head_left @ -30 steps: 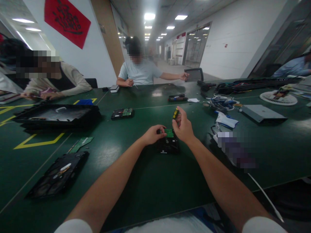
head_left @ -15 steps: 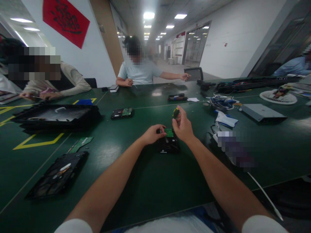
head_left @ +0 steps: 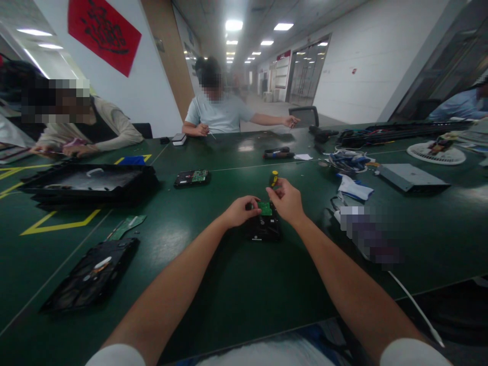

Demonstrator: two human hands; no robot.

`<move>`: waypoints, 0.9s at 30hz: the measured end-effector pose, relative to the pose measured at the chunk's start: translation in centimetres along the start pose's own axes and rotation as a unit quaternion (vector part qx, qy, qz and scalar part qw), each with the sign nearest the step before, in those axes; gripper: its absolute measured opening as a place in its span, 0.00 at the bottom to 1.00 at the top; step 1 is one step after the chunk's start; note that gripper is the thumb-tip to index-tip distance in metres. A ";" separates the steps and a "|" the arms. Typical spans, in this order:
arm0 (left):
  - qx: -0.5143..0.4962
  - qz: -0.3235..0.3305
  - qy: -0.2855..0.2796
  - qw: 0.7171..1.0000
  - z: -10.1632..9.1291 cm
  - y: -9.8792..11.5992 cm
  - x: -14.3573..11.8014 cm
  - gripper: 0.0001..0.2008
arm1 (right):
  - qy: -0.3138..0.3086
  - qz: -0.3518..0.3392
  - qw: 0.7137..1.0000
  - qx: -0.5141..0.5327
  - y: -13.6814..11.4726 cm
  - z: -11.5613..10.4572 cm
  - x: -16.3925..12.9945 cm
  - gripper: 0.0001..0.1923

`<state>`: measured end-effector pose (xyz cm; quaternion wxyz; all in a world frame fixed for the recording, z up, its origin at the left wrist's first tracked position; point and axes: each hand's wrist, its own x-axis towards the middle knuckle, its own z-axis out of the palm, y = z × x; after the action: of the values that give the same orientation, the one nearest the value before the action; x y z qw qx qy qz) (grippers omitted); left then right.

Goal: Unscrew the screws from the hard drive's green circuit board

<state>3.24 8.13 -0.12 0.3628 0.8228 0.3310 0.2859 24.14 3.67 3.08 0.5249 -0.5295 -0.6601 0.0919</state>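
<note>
1. Black rectangular hard drive with a small green circuit board on its top face [head_left: 264, 223] lies flat on the dark green table [head_left: 244, 290], straight ahead of the person and between both forearms.
2. Left hand [head_left: 240, 211] rests on the drive's near-left corner; fingers curled and pressed together against the casing edge, thumb tip by the green board.
3. Right hand [head_left: 287, 202] sits just above the drive's right side; thumb and fingers pinched around the yellow-and-black handle of a small screwdriver [head_left: 273, 179], held roughly upright. The tip is hidden behind the fingers, so contact with the board cannot be told.
4. A second black hard drive with a green board [head_left: 192, 178] lies further off to the left, well apart from the hands.
5. An opened black flat casing [head_left: 91, 274] lies near the table's left edge, a loose green circuit board strip [head_left: 127, 226] just beyond it.
6. A large black shallow tray [head_left: 87, 182] sits far left.
7. A tangle of blue and white cables [head_left: 348, 161] and a grey flat metal box [head_left: 414, 178] lie to the right.
8. Other people sit at the far side and left of the table, their hands at their own work.
</note>
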 end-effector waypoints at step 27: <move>-0.020 0.013 0.005 1.000 0.1 -0.6 0.1 0.08 | -0.047 0.196 0.876 0.438 0.7 1.5 0.2 0.22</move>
<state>3.15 8.45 -0.58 0.3737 0.8179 0.3169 0.3015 23.38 4.74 2.04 0.6429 -0.3593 -0.4584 0.4975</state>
